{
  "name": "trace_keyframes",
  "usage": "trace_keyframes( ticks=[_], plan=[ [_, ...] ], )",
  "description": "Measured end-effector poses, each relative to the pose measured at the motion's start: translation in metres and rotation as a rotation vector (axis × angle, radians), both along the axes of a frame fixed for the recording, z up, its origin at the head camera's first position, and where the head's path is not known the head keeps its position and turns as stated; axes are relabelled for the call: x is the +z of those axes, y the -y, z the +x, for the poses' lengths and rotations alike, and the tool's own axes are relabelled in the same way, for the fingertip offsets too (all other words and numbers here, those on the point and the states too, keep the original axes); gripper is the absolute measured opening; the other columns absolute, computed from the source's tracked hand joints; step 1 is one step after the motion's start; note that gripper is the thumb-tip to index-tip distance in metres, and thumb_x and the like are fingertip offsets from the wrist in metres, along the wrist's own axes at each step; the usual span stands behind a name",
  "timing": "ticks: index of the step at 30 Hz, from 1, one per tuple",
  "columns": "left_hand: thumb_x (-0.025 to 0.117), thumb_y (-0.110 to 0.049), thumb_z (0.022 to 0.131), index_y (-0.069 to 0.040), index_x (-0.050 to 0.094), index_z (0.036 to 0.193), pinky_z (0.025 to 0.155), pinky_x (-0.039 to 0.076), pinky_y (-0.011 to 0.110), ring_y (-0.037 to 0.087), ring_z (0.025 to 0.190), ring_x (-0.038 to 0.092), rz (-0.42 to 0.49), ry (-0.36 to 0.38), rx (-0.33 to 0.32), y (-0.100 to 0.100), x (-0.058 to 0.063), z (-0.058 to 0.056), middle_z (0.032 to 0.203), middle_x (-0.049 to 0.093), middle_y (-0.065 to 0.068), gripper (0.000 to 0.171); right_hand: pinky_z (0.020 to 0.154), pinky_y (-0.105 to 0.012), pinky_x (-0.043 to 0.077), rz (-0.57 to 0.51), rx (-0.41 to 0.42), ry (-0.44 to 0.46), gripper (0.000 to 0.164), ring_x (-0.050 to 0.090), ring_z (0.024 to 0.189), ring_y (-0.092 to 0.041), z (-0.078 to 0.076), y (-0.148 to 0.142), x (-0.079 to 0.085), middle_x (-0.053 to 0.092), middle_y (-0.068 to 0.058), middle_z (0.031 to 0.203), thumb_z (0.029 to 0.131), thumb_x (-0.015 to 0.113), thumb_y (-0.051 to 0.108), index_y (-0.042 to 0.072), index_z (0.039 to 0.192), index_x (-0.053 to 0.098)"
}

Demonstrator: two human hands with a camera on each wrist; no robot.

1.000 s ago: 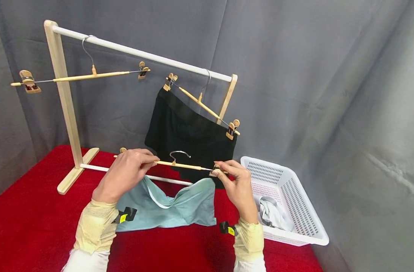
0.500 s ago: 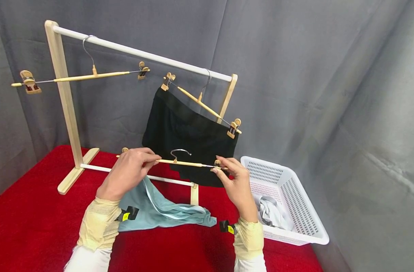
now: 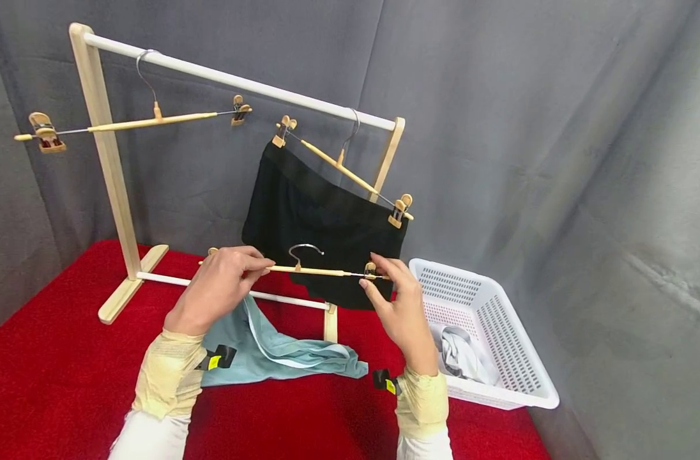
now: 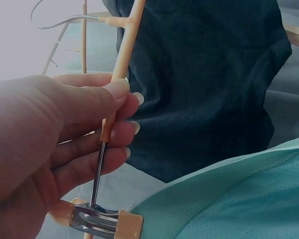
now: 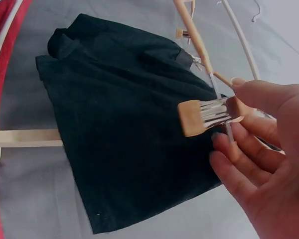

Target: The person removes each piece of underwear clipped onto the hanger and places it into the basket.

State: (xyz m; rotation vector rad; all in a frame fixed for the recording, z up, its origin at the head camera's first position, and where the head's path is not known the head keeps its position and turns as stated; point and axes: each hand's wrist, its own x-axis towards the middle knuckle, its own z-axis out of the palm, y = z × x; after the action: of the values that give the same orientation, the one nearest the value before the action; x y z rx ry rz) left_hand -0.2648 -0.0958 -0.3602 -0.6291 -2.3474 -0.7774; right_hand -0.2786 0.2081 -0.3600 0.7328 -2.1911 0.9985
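My left hand [image 3: 214, 291] grips the bar of a clip hanger [image 3: 321, 271], left of its metal hook. In the left wrist view, the hanger's left clip [image 4: 129, 226] bites the waistband of a light teal garment [image 4: 239, 194]. The garment's right side lies slack on the red cloth in the head view. My right hand [image 3: 404, 306] has its thumb and fingers at the hanger's right clip [image 5: 192, 118], which has no cloth in it. Behind hangs a black garment [image 3: 321, 211], clipped on another hanger.
A wooden rack [image 3: 108, 153] with a white top rail [image 3: 241, 82] stands at the back. From it hangs a bare clip hanger [image 3: 177, 119] on the left. A white plastic basket [image 3: 519, 345] at the right contains a grey-white garment [image 3: 464, 358].
The teal garment's right corner has dropped from near the right clip onto the red cloth. Both hands and the hanger have risen slightly in the head view.
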Motion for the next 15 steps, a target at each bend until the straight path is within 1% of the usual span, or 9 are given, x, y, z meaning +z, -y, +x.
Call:
trace_keyframes(
  ticks=[3, 5, 8, 12, 15],
  plan=[
    [0.071, -0.010, 0.075, -0.012, 0.072, 0.098, 0.054, 0.047, 0.025, 0.009, 0.065, 0.055, -0.004, 0.008, 0.004, 0.001, -0.001, 0.000, 0.086, 0.066, -0.001, 0.023, 0.083, -0.041, 0.047, 0.022, -0.009, -0.048, 0.048, 0.048, 0.109, -0.015, 0.003, 0.002, 0.001, 0.055, 0.000, 0.120, 0.081, 0.068, 0.025, 0.016, 0.127, 0.055],
    [0.072, -0.010, 0.075, -0.012, 0.072, 0.097, 0.055, 0.048, 0.025, 0.009, 0.066, 0.056, -0.007, 0.003, 0.007, 0.001, -0.002, -0.001, 0.085, 0.066, -0.002, 0.022, 0.086, -0.040, 0.046, 0.032, -0.005, -0.093, 0.047, 0.044, 0.113, -0.015, 0.006, 0.007, 0.002, 0.052, 0.000, 0.125, 0.082, 0.067, 0.024, 0.016, 0.127, 0.055],
    [0.072, -0.009, 0.075, -0.011, 0.072, 0.098, 0.056, 0.049, 0.025, 0.009, 0.068, 0.057, -0.015, -0.005, -0.008, 0.000, -0.003, -0.002, 0.086, 0.066, -0.001, 0.023, 0.089, -0.038, 0.045, 0.040, 0.016, -0.143, 0.047, 0.041, 0.117, -0.015, 0.011, 0.015, 0.003, 0.049, -0.001, 0.129, 0.083, 0.065, 0.021, 0.017, 0.128, 0.054],
    [0.072, -0.009, 0.074, -0.011, 0.072, 0.098, 0.056, 0.049, 0.024, 0.009, 0.068, 0.057, -0.020, 0.006, -0.019, -0.003, -0.002, -0.002, 0.086, 0.066, -0.001, 0.024, 0.090, -0.035, 0.044, 0.069, 0.060, -0.137, 0.048, 0.038, 0.119, -0.013, 0.015, 0.028, 0.002, 0.046, 0.000, 0.132, 0.083, 0.064, 0.022, 0.021, 0.130, 0.052],
    [0.073, -0.010, 0.074, -0.012, 0.072, 0.098, 0.056, 0.049, 0.024, 0.008, 0.066, 0.055, -0.019, 0.020, -0.016, -0.007, -0.001, -0.002, 0.086, 0.066, -0.002, 0.024, 0.092, -0.033, 0.043, 0.112, 0.079, -0.110, 0.049, 0.036, 0.120, -0.011, 0.016, 0.037, 0.001, 0.045, 0.002, 0.133, 0.083, 0.065, 0.024, 0.018, 0.130, 0.052]
  ],
)
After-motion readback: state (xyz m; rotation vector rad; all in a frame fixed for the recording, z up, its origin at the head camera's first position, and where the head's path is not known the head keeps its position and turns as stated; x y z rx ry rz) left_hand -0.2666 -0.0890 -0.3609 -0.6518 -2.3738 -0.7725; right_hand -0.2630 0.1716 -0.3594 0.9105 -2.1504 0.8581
